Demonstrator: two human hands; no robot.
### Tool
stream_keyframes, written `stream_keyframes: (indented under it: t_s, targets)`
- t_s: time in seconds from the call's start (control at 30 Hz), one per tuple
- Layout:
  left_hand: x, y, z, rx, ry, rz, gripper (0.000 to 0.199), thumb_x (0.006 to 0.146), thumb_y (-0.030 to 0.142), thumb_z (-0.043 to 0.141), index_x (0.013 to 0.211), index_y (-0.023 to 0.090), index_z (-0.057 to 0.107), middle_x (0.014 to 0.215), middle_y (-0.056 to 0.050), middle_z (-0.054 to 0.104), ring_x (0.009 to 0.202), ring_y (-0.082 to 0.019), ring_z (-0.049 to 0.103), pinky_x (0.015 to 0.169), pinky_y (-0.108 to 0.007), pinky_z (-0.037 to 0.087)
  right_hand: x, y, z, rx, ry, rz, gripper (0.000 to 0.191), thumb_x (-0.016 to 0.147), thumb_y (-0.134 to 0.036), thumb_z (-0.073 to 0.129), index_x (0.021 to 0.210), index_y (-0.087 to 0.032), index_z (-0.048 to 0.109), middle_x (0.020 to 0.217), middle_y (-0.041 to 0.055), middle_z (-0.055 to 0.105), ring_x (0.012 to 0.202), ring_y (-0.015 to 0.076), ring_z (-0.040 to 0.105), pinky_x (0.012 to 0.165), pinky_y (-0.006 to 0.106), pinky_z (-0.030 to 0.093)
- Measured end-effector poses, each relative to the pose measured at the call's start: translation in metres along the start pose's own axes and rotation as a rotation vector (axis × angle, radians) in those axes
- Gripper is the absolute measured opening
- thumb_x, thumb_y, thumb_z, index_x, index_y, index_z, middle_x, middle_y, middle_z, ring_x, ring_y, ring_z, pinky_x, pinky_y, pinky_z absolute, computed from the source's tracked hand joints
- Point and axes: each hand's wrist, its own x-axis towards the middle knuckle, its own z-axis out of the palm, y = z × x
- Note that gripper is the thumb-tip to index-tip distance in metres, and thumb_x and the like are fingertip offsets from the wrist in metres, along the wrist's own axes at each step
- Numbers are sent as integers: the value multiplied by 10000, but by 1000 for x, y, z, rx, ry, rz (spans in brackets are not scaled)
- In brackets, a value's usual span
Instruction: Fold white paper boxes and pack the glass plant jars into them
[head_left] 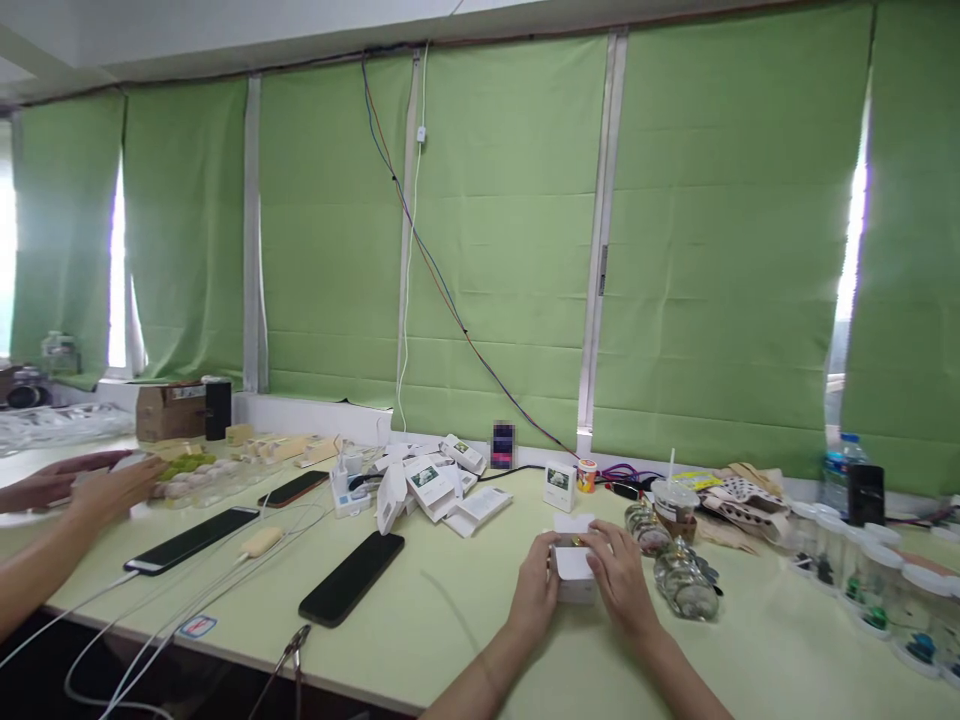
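Observation:
An open white box [576,565] stands on the pale table in front of me, its flap raised at the back. Fingers of my left hand [535,585] wrap round the left side of the box. My right hand [619,575] lies over its right side and top, with fingertips at the opening, where a small gold-coloured thing [577,541] shows. Just behind is an upright white box with a picture [559,487]. Shiny clear-wrapped items [685,582] lie to the right of my right hand.
A pile of white boxes [431,483] lies at the back centre. Phones [352,578], cables and pliers [291,655] are on the left. Another person's hands [112,485] work at the far left. Lidded clear jars [877,580] and a drink cup [675,500] stand right.

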Motion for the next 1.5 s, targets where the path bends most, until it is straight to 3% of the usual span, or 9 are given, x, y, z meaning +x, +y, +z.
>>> stream_keyframes:
  t_s: [0.17,0.37,0.47,0.57,0.7,0.9,1.07,1.23,1.5]
  targets:
    - [2,11,-3,101,-20,9,613,684,-45,394,1169,294,554,1070,-38,548,1001,-197,546,883,-315,440,-10,6,6,190,88,93,388,941,-413,302,1264,-234,421,1225,109,460,1165,272,417,949,466,351]
    - [3,17,-3,93,-24,-15,493,731,-4,441,1125,266,565,1067,-55,544,1011,-208,548,881,-321,444,-18,2,7,255,246,267,311,927,-410,342,1152,-207,411,1127,112,465,1040,262,437,859,442,382]
    - [3,9,-1,-27,-2,-47,489,749,21,456,1177,258,445,1086,-54,558,1008,-199,566,870,-333,460,-17,1,8,238,278,316,277,916,-408,369,1095,-203,421,1031,90,469,941,242,449,854,444,371]
    - [3,1,2,-171,91,-137,535,737,63,519,1185,259,301,1135,-65,528,929,-184,612,803,-329,497,-17,1,8,292,231,343,262,913,-401,378,1079,-205,426,989,75,473,901,230,456,837,427,380]
    - [5,0,3,-280,159,-223,607,659,78,601,1135,265,274,1198,-78,471,870,-179,635,744,-308,517,-18,0,9,405,163,386,294,907,-426,384,1095,-209,448,1027,80,498,910,229,475,833,411,393]
    - [8,7,-1,-254,66,-248,556,661,76,586,1152,236,378,1070,-63,582,939,-209,594,795,-310,482,-17,1,15,726,210,552,436,889,-517,386,1209,-223,426,1148,100,522,1072,253,487,923,415,381]
    - [7,8,-5,-256,-17,-230,508,678,97,584,1149,233,450,1050,-54,578,973,-214,544,804,-306,460,-15,1,16,1008,33,629,506,845,-544,472,1260,-255,464,1321,65,498,1203,262,449,953,384,393]
    - [1,7,-4,-300,-35,-194,537,737,152,569,1211,264,342,1024,-33,521,932,-186,533,783,-299,468,-13,-4,9,942,92,568,411,827,-546,500,1101,-245,564,1164,53,581,1101,258,509,890,363,432]
    - [-2,3,0,-304,-29,-163,582,676,31,504,1146,286,274,981,-6,549,924,-172,561,784,-297,469,-10,-13,-3,658,107,370,296,899,-467,390,885,-245,584,1102,74,453,1124,261,433,909,398,401]
